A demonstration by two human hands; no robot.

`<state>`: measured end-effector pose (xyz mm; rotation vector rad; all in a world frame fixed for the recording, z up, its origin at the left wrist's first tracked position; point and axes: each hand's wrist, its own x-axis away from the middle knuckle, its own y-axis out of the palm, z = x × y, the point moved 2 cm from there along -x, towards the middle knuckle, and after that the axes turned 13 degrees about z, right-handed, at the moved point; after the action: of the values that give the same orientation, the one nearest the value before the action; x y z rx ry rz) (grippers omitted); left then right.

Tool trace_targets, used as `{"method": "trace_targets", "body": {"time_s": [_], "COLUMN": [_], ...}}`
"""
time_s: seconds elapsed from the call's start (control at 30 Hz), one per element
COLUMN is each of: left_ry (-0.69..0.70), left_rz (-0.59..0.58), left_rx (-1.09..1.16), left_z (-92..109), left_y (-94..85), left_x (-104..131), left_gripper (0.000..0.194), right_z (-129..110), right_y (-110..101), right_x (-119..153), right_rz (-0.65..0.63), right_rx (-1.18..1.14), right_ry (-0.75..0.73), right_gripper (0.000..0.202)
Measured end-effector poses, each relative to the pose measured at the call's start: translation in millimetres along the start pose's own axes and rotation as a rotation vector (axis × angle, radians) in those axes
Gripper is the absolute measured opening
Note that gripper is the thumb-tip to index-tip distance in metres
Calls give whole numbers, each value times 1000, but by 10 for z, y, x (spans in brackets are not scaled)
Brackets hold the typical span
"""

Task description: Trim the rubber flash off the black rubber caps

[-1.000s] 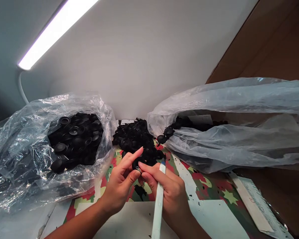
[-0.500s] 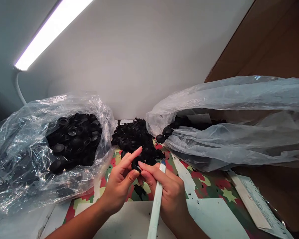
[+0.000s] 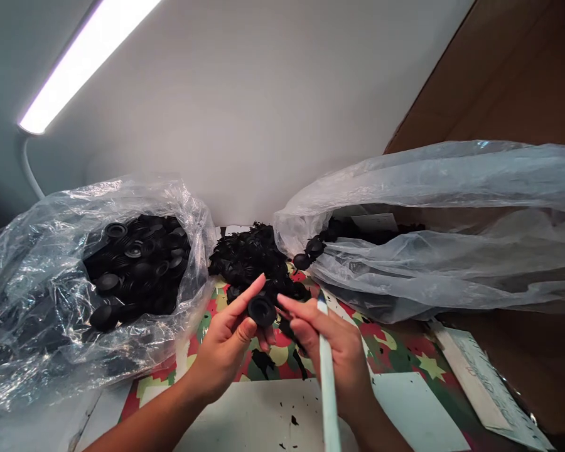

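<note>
My left hand (image 3: pixel 228 345) holds a round black rubber part (image 3: pixel 262 310) between thumb and fingers, its ringed face toward me. Just to its right, my right hand (image 3: pixel 336 345) is closed around a long pale-handled tool (image 3: pixel 328 376) that slants down toward the bottom edge. The tool's blue end shows above the knuckles. My right fingertips are near the black part, with a small gap between. A dark thin scrap hangs below the right fingers. Behind the hands lies a pile of black scraps (image 3: pixel 249 254).
On the left, a clear plastic bag (image 3: pixel 42 251) holds many black round parts (image 3: pixel 144 270). Another clear bag (image 3: pixel 428 176) with black pieces lies open on the right, by cardboard (image 3: pixel 513 81). A lamp (image 3: pixel 85 63) shines upper left. White sheets lie in front.
My right hand has moved right and away from the black part, taking the tool along. The part now shows more of its face in my left hand, and a dark scrap has appeared below the right fingers.
</note>
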<state>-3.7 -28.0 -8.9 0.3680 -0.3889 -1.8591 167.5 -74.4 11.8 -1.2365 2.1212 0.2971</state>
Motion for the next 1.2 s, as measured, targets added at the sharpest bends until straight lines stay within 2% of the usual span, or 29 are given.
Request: {"method": "trace_targets", "body": {"time_s": [0.1,0.2,0.47,0.7,0.97,1.2], "left_ry": [-50,-73,1,130,149,170], "left_rz": [8,6,-18,33,-10,36], "left_rx": [61,55,-70,-205,-244,-265], "left_z": [41,44,20,130,147,139], "left_y": [33,23,-37,-9,-9,-5], "left_x": [1,-9,-11,-4,9,9], "left_gripper": [44,45,58,52,53,51], "right_z": [-40,-26,-7,-78,-97,-138], "right_y": [16,28,26,26,9,35], "right_x": [16,33,31,-18,-37,-41], "right_rz": [-62,-84,-122,-136,-144,-154], "right_rx": [-27,-34,-38,41,103,117], "right_ry": [-126,-148,-188,-306,-399,-398], "right_gripper": [25,27,28,32,29,30]}}
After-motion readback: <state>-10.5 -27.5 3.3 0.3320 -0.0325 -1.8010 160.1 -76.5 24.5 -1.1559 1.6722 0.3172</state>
